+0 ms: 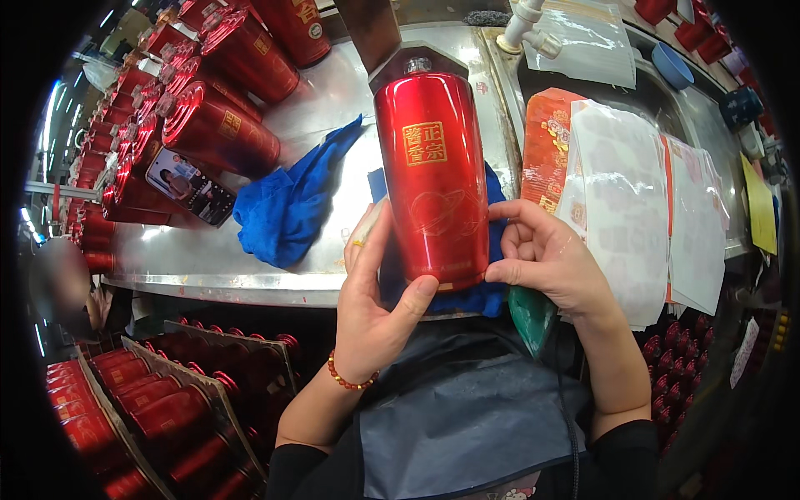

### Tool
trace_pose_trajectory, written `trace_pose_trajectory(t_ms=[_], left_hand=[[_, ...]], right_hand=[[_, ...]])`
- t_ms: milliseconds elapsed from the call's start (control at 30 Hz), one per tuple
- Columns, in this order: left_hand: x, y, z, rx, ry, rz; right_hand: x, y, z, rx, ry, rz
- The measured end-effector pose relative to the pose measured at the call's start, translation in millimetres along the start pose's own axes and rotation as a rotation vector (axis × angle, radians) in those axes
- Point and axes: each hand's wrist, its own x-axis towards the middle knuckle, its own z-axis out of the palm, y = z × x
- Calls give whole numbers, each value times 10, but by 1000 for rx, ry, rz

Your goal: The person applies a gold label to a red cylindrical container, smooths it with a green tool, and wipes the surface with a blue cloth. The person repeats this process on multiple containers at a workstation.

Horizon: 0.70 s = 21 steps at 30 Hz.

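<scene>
Thin-walled boxes with pale brown dividers [119,425] sit at the near left, below the table, packed with glossy red bottles. At the far right, a small blue bowl [673,68] stands tilted; its contents cannot be made out. More red bottles with clear stoppers [218,129] crowd the left of the silvery metal table [187,262], a dark-screened phone [190,187] leaning against them.

The tall glossy red bottle [437,187] is at the centre, over the table's near edge, its clear stopper pointing to the far side. It tapers toward the base and bears a square gold emblem above a faint line drawing. The left grip [367,304] clasps its lower left side, thumb on the front; the right grip [546,258] pinches its lower right edge between thumb and forefinger.
</scene>
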Motion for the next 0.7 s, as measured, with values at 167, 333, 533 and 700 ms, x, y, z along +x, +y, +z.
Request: trace_pose_trajectory(t_ms=[167,333,533,700], left_hand=[[4,-4,-16,17,-10,3],[12,4,-27,27,-15,19],[17,-70,-91,152,-41,64],[58,180,58,598,80,291]], right_hand=[[22,-33,10,-21,-6,11],[35,-126,32,-72,-8,35],[30,-236,68,-143,-22,39],[-9,-261,78,-152,-8,30]])
